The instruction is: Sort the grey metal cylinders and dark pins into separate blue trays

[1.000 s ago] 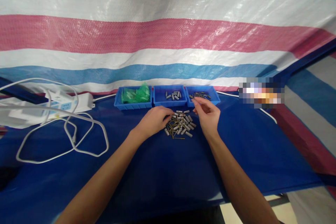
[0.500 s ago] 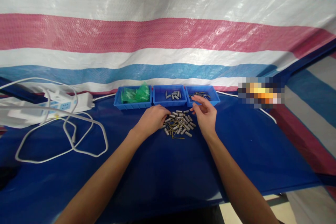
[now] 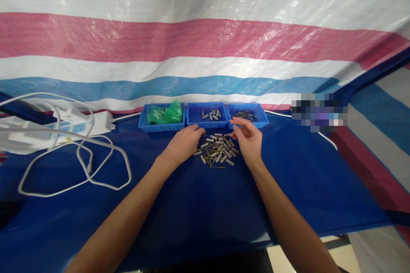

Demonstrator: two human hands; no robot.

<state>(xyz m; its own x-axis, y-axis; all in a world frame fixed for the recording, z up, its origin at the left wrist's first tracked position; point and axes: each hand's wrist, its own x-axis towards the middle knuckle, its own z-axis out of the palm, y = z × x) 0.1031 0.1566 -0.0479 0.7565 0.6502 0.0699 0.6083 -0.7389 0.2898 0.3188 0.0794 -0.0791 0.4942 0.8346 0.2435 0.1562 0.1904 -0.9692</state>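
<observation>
A loose pile of grey metal cylinders and brass-coloured pins lies on the blue table cover. At the pile's upper left is my left hand, its fingers bent and pressed together; what the fingertips hold, if anything, is too small to make out. My right hand hovers at the pile's upper right, fingers curved and a little apart from the thumb, just in front of the right blue tray. That tray holds thin dark pins. Several short cylinders lie in the middle blue tray.
The left blue tray contains green plastic film. A white power strip and looped white cable occupy the table's left side. Behind the trays hangs a striped tarp. A blurred-out object sits at the back right.
My left fingertips have drawn slightly up and left, away from the pile's edge. My right hand has shifted slightly left. The trays and pile look much the same.
</observation>
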